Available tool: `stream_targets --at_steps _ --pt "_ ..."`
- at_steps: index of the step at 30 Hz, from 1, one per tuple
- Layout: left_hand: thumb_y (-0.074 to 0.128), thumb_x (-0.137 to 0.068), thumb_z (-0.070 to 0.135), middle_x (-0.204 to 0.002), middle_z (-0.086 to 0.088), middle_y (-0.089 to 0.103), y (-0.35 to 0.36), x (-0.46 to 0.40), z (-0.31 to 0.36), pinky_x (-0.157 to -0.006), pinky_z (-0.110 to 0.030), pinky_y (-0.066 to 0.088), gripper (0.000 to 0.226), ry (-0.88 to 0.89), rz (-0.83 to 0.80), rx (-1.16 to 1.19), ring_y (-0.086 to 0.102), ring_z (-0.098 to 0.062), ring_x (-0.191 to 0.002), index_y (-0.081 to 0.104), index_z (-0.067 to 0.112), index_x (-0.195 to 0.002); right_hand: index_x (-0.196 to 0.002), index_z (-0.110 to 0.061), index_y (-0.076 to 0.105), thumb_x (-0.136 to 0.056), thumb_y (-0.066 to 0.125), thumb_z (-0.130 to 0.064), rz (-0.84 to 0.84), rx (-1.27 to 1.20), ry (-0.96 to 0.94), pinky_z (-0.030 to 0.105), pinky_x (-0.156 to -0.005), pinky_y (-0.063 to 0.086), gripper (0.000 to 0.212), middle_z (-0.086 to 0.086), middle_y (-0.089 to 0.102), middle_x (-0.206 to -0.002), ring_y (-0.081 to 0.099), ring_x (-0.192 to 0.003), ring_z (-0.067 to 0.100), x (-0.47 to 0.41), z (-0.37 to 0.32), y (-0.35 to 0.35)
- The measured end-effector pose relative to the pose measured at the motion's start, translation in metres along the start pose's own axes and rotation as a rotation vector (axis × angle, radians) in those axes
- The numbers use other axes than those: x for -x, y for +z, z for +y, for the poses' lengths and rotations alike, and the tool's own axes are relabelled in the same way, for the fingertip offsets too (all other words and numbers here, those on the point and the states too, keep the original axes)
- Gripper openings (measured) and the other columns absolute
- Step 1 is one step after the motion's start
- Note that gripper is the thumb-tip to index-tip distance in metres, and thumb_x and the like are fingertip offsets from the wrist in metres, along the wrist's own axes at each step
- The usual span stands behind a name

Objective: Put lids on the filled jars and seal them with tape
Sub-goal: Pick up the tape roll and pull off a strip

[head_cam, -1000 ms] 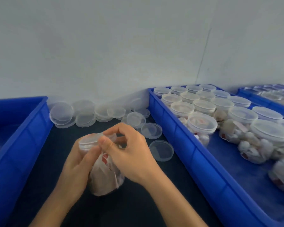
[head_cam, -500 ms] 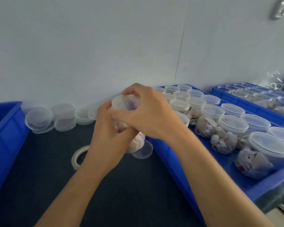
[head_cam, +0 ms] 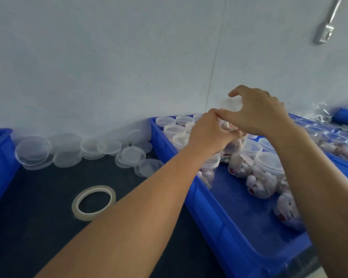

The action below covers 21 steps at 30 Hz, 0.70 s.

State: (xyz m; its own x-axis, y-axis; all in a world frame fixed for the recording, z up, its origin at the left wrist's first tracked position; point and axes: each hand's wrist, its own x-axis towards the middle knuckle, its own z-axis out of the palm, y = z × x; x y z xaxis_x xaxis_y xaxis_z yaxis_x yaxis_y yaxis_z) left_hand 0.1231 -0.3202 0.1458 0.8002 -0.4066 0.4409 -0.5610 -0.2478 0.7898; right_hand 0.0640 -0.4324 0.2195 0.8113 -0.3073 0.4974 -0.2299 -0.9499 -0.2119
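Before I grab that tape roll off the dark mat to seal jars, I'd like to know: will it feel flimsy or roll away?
The tape roll lies flat on the mat, so it probably won't roll unless tipped on edge. Its thin ring with a wide open center suggests it is light and may flex slightly when squeezed. The clear, glossy surface could be a bit slippery.

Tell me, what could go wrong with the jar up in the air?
The jar is held tilted above the blue bin, so a slip of the left hand or right hand might knock the lidded jars below. Its lid may not be sealed; the tape roll lies apart.
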Motion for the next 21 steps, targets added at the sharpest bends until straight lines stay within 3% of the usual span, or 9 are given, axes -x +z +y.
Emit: stream_targets --at_steps 4,6,8,13,17,21 --pt "0.087 -0.080 0.050 -0.098 0.020 0.063 0.019 -0.009 -0.021 -0.084 -0.035 0.048 0.045 -0.061 -0.093 -0.119 0.064 -0.015 -0.106 0.057 0.032 -0.109 -0.140 -0.039 0.053 -0.084 0.061 -0.075 -0.087 -0.004 0.028 0.047 -0.093 0.043 0.067 0.007 0.059 -0.139 0.059 -0.123 0.036 -0.003 0.020 0.029" --pt "0.081 -0.081 0.060 -0.116 0.008 0.070 0.023 -0.008 -0.031 -0.096 -0.042 0.052 0.056 -0.093 -0.110 -0.234 0.063 -0.022 -0.120 0.063 0.027 -0.122 -0.140 -0.041 0.053 -0.083 0.059 -0.075 -0.139 -0.029 0.039 0.045 -0.088 0.041 0.067 0.006 0.058 -0.139 0.059 -0.123 0.035 -0.003 0.026 0.044" --pt "0.075 -0.081 0.070 -0.121 0.002 0.072 0.026 -0.005 -0.042 -0.103 -0.045 0.050 0.063 -0.109 -0.112 -0.376 0.060 -0.026 -0.124 0.066 0.026 -0.125 -0.137 -0.043 0.054 -0.084 0.058 -0.074 -0.193 -0.031 0.051 0.043 -0.085 0.040 0.062 0.005 0.059 -0.140 0.059 -0.123 0.034 -0.002 0.029 0.059" --pt "0.067 -0.087 0.067 -0.125 -0.002 0.069 0.038 0.002 -0.054 -0.105 -0.040 0.040 0.054 -0.062 -0.095 -0.640 0.048 -0.027 -0.131 0.072 0.024 -0.119 -0.144 -0.033 0.054 -0.092 0.056 -0.054 -0.349 -0.126 0.051 0.045 -0.098 0.047 0.056 0.009 0.055 -0.150 0.056 -0.129 0.033 0.006 0.040 0.095" --pt "0.067 -0.088 0.057 -0.136 -0.007 0.061 0.043 0.001 -0.049 -0.107 -0.042 0.039 0.061 -0.068 -0.106 -0.753 0.046 -0.028 -0.135 0.060 0.018 -0.133 -0.155 -0.028 0.044 -0.106 0.041 -0.034 -0.418 -0.184 0.078 0.045 -0.116 0.029 0.050 0.017 0.040 -0.156 0.038 -0.143 0.036 0.010 0.048 0.116" --pt "0.065 -0.089 0.057 -0.136 -0.007 0.061 0.040 0.004 -0.045 -0.106 -0.045 0.039 0.062 -0.033 -0.133 -0.792 0.047 -0.029 -0.134 0.055 0.018 -0.137 -0.156 -0.039 0.040 -0.110 0.026 -0.044 -0.460 -0.128 0.065 0.046 -0.118 0.019 0.047 0.009 0.041 -0.152 0.028 -0.143 0.030 0.013 0.051 0.121"
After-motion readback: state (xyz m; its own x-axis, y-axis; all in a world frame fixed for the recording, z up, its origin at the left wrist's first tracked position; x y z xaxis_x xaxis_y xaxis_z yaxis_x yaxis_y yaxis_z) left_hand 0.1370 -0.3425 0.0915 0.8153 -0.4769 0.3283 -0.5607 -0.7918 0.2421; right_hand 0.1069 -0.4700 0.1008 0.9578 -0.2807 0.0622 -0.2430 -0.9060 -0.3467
